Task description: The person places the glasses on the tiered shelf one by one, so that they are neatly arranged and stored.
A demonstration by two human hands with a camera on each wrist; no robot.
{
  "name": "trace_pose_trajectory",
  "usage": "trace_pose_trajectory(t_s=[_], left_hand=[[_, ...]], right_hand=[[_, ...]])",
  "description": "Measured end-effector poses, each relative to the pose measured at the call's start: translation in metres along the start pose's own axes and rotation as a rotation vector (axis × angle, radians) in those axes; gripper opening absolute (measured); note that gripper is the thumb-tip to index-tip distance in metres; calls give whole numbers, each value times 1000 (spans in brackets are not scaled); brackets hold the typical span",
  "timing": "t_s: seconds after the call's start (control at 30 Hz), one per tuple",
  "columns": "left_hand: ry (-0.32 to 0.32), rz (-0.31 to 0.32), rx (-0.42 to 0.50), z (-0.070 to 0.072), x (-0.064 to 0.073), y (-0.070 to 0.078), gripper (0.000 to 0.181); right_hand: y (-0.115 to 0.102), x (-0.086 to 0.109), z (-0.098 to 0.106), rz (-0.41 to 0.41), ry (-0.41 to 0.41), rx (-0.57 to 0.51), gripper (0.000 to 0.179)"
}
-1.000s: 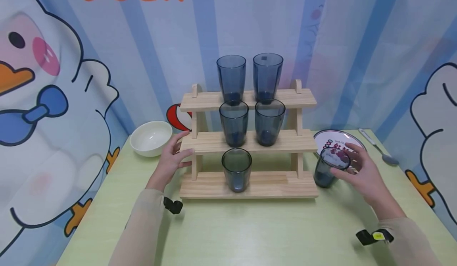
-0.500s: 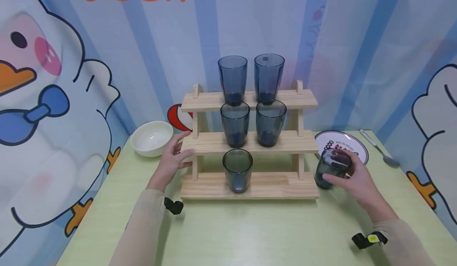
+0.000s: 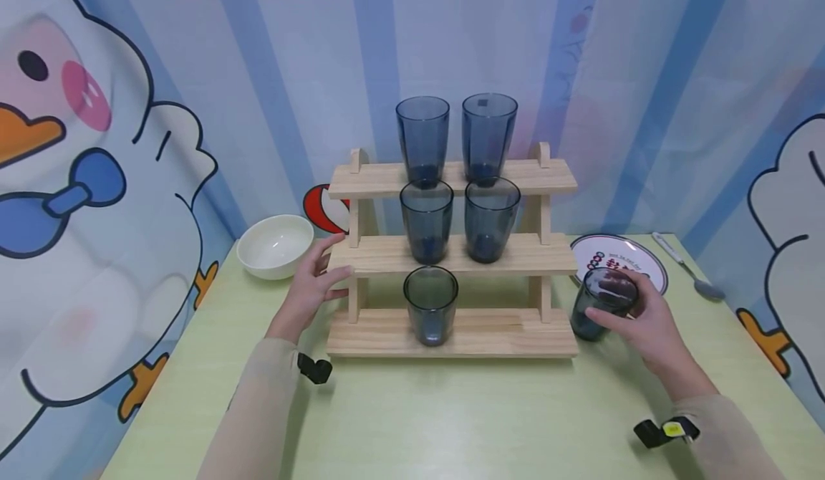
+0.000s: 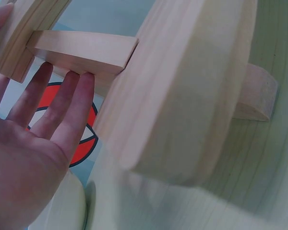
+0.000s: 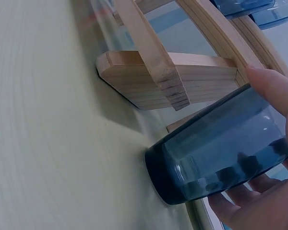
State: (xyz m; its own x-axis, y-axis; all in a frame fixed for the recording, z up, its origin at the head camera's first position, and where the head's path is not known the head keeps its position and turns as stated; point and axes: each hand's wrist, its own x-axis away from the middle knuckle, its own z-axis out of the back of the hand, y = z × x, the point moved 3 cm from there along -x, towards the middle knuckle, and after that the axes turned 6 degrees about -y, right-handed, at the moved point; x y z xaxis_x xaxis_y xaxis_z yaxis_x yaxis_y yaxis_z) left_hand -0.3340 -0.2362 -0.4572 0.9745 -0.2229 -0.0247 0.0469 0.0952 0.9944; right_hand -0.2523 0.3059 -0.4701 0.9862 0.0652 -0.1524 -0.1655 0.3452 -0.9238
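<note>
At the table's right, my right hand grips a dark blue-grey drinking glass, thumb on its near side and fingers round the far side. The glass is mouth-up, its base at the tabletop, just beside a three-tier wooden stand. My left hand holds the stand's left end at the middle tier. In the left wrist view its thumb is on the board and several fingertips touch the wooden upright. Similar glasses stand on the tiers: two on top, two in the middle, one below.
A white bowl sits left of the stand, behind my left hand. Behind the held glass lies a printed white plate, with a grey spoon to its right. A cartoon curtain hangs behind the table.
My right hand's fingers have closed round the glass, with the thumb moving left across its near side. The glass stays in about the same place. My left hand keeps its position on the stand.
</note>
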Motion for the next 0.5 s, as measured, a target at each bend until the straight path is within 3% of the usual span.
trace_pose_trajectory(t_s=[0.5], left_hand=[[-3, -10, 3, -1, 3, 2, 69]], right_hand=[[-1, 11, 0, -56, 57, 12, 84]])
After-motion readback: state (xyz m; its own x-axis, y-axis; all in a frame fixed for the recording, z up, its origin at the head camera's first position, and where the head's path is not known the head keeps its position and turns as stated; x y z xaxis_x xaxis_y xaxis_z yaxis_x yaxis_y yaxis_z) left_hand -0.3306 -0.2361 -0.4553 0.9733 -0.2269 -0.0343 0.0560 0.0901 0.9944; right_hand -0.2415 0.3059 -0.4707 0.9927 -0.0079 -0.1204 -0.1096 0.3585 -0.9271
